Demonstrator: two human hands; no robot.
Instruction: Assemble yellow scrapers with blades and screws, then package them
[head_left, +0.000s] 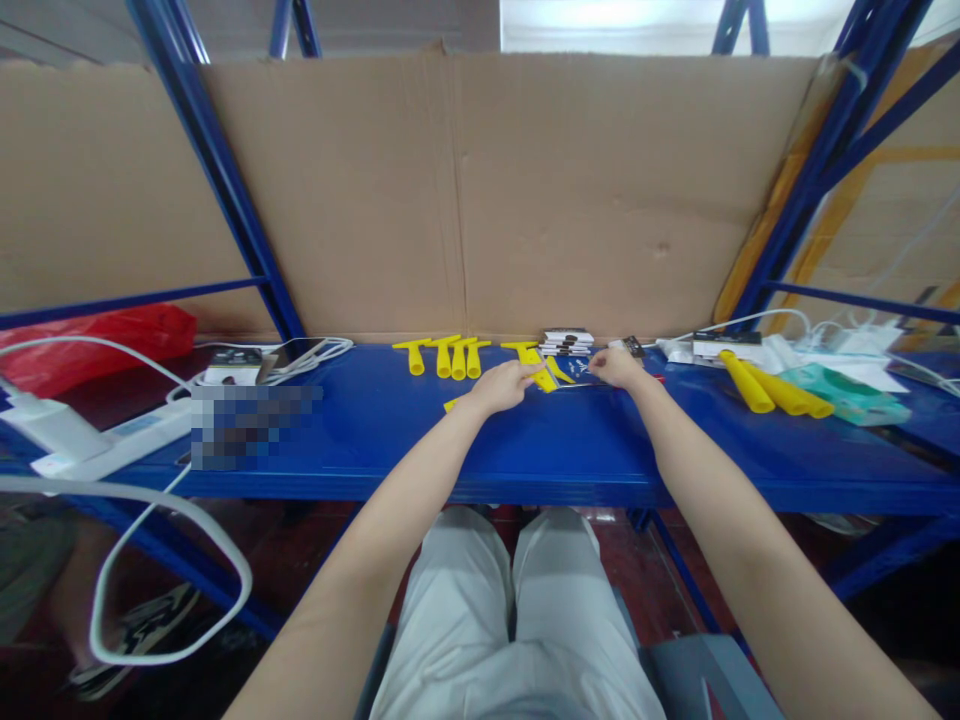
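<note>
My left hand (pixel 501 388) has its fingers closed at the end of a yellow T-shaped tool (pixel 534 362) that resembles a small squeegee. A small yellow tip (pixel 450 405) pokes out beside that wrist. Just right of the tool is a curved yellow piece (pixel 558 370). My right hand (pixel 613 367) is pinched over a dark blue printed packet (pixel 581 367); what its fingertips hold, if anything, is too small to make out. A thin rod (pixel 581 386) lies in front of the packet. Behind stands a stack of black-and-white boxes or cards (pixel 568 341).
Several yellow T-shaped tools (pixel 444 358) stand left on the blue table (pixel 390 440). Yellow cones (pixel 750 385) and a green packet (pixel 847 393) lie right. A power strip (pixel 127 440), white cables (pixel 225 560) and red bag (pixel 105 340) are left. Cardboard (pixel 525 200) closes the back.
</note>
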